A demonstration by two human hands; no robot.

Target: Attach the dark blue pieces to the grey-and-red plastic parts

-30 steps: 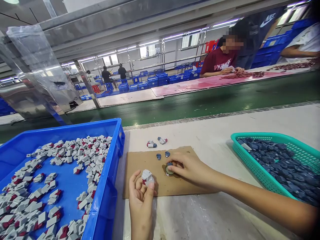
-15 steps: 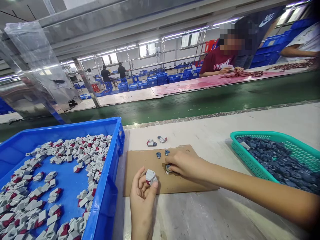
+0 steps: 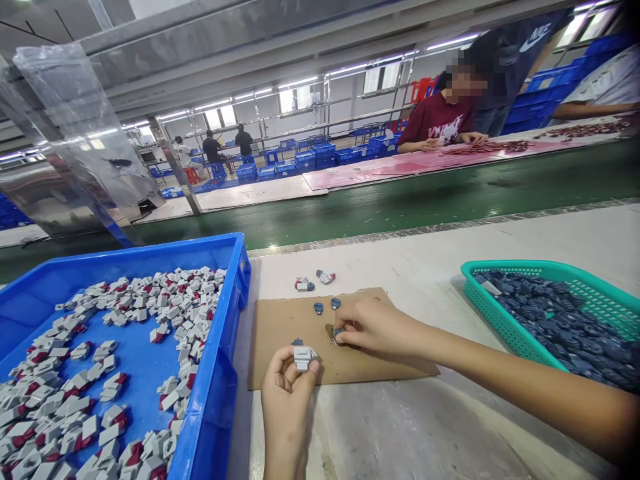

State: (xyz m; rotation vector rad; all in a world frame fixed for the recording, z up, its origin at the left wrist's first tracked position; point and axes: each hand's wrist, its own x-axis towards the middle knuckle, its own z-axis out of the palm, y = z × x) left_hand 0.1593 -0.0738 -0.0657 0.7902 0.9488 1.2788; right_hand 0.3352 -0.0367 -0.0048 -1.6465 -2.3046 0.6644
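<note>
Between the thumb and fingers of my left hand (image 3: 289, 393) is a light grey plastic piece (image 3: 303, 358), held above the near left part of a cardboard sheet (image 3: 280, 320). A dark blue-grey piece (image 3: 297, 342) shows just behind it. My right hand (image 3: 367, 323) pinches a small dark blue-grey piece (image 3: 337, 332) over a wet, shiny patch on the cardboard. Two more dark blue-grey pieces (image 3: 319, 308) lie near the cardboard's far edge. Beyond that edge rest two joined grey, red and dark blue pieces (image 3: 326, 277).
At left stands a blue bin (image 3: 213, 347) of grey and red pieces. A green basket (image 3: 515, 333) of dark blue-grey pieces sits at right. Past the white table runs a green belt (image 3: 350, 217), with a co-worker in a maroon shirt (image 3: 437, 123) behind it.
My left hand has turned the grey piece, so another side faces me and a dark blue-grey piece shows behind it. My right hand stays pinched at the wet patch.
</note>
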